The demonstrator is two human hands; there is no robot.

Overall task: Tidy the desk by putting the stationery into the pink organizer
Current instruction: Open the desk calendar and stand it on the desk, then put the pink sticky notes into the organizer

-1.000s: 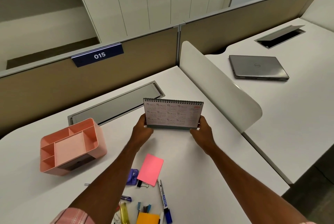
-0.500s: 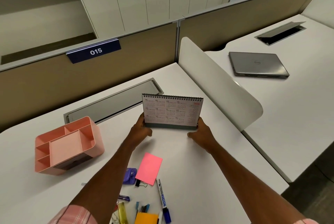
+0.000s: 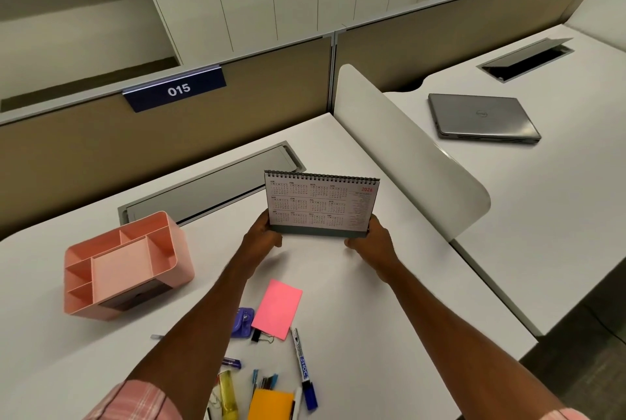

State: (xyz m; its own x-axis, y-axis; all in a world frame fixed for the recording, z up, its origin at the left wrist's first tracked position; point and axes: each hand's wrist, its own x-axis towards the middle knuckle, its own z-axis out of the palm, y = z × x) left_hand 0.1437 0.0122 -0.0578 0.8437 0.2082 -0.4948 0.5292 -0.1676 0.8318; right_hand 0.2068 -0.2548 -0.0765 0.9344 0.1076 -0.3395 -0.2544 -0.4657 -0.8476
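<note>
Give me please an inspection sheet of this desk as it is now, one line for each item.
Surface: white desk, no spill visible.
Job's things: pink organizer at the left, compartments look empty; pink sticky pad, marker, binder clip, yellow highlighter and orange pad lie loose at the near side.
Clutter: desk calendar, held upright.
Hands: left hand and right hand each grip a lower corner of the desk calendar.
Cables: nothing seen; cable hatch is closed.
Surroundings: closed laptop on the next desk, white divider between.
</note>
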